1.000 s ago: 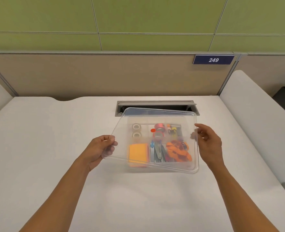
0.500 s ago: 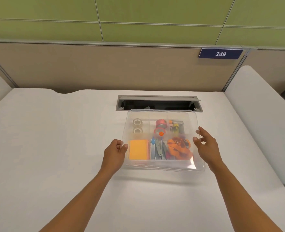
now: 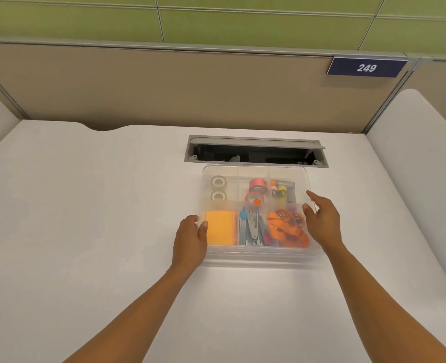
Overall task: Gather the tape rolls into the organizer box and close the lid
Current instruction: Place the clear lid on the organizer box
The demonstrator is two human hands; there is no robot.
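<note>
The clear organizer box (image 3: 258, 258) sits on the white desk with its transparent lid (image 3: 253, 170) lying flat on top. Through the lid I see two clear tape rolls (image 3: 218, 188) in the back-left compartment and two pink tape rolls (image 3: 257, 191) in the back-middle one. My left hand (image 3: 190, 238) grips the lid's left edge, thumb on top. My right hand (image 3: 321, 221) rests against the right edge with fingers spread.
Orange sticky notes (image 3: 220, 227), a stapler and pens (image 3: 253, 227), and an orange strap with clips (image 3: 287, 227) fill the front compartments. An open cable slot (image 3: 256, 153) lies just behind the box. Partition walls (image 3: 164, 87) close the desk at the back and sides.
The lid was held tilted above the box a second ago; both hands lowered it and it now lies flat on the box. My left hand moved in to the box's left edge.
</note>
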